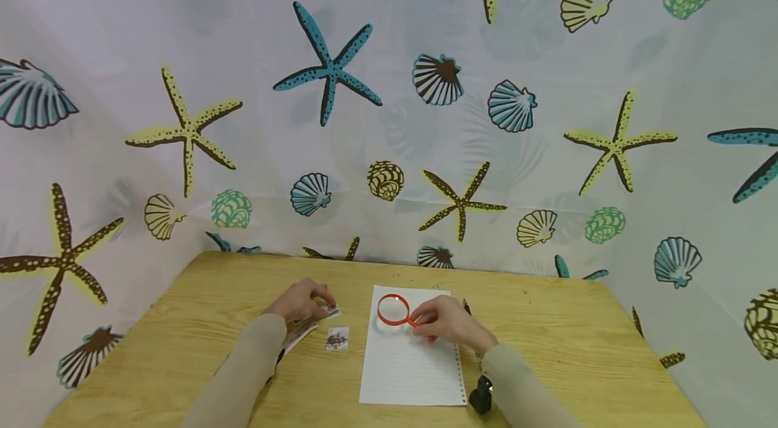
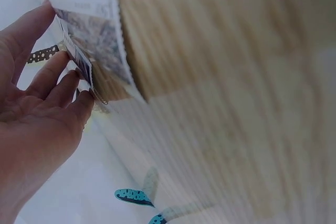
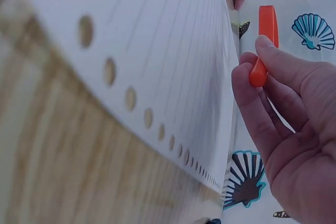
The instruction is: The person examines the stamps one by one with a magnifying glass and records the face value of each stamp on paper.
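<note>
My left hand (image 1: 300,300) reaches down to the table with bent fingers. Its thumb and fingertips are at the edges of a small postage stamp (image 1: 331,312), which they partly hide. Just nearer lies a second stamp (image 1: 338,338), flat on the wood. More stamps or picture slips (image 1: 300,333) lie beside the left wrist, half covered by it. In the left wrist view a large stamp (image 2: 97,32) with a perforated edge shows close up. My right hand (image 1: 446,320) pinches the handle of a red magnifying glass (image 1: 394,310), its lens over lined paper (image 1: 413,374).
The wooden table (image 1: 547,333) stretches out on both sides of the paper. A dark slim thing (image 1: 467,306) shows just beyond the right hand. A black device (image 1: 481,395) sits by the right wrist. Behind hangs a curtain (image 1: 389,131) printed with shells and starfish.
</note>
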The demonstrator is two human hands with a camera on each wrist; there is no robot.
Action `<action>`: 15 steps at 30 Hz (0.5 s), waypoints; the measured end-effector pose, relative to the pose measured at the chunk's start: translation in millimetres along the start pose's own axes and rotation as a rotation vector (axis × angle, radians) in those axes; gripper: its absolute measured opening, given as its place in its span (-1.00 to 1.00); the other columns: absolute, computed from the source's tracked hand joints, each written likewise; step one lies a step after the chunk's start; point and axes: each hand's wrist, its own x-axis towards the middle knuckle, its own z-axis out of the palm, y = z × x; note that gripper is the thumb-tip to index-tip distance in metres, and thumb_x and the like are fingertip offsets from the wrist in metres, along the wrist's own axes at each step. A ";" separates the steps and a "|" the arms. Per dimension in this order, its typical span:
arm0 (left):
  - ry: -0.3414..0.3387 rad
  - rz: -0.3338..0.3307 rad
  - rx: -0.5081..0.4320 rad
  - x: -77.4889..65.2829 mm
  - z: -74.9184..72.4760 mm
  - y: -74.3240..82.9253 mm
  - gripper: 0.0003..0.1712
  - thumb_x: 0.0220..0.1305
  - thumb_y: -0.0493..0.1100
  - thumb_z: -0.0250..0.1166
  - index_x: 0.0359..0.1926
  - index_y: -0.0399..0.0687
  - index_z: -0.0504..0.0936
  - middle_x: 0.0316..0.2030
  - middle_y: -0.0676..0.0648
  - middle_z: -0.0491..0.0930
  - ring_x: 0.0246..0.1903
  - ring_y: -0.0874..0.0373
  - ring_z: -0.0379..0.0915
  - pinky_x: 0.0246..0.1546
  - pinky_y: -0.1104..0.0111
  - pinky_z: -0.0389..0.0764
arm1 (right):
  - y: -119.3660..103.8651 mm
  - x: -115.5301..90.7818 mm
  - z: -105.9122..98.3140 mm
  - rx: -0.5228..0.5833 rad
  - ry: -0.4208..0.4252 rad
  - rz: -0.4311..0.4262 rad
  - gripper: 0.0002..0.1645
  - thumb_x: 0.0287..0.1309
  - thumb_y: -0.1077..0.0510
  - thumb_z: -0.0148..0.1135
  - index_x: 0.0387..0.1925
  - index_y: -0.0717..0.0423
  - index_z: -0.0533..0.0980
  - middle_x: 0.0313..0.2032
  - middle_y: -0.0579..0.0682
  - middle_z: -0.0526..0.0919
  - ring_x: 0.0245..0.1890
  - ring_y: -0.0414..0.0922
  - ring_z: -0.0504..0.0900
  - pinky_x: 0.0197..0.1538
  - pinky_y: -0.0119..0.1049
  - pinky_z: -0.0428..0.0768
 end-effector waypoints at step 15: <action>0.024 -0.005 0.015 0.2 1.6 0.5 -0.77 0.15 -0.41 0.36 -0.20 -0.10 0.78 0.32 -0.38 0.35 0.37 -0.31 0.18 0.28 -0.12 0.34 | -19.7 20.8 21.6 -0.015 -0.055 -0.023 -0.77 0.11 0.21 0.41 -0.15 0.09 0.69 -0.38 -0.09 0.76 -0.52 -0.20 0.67 -0.42 -0.31 0.68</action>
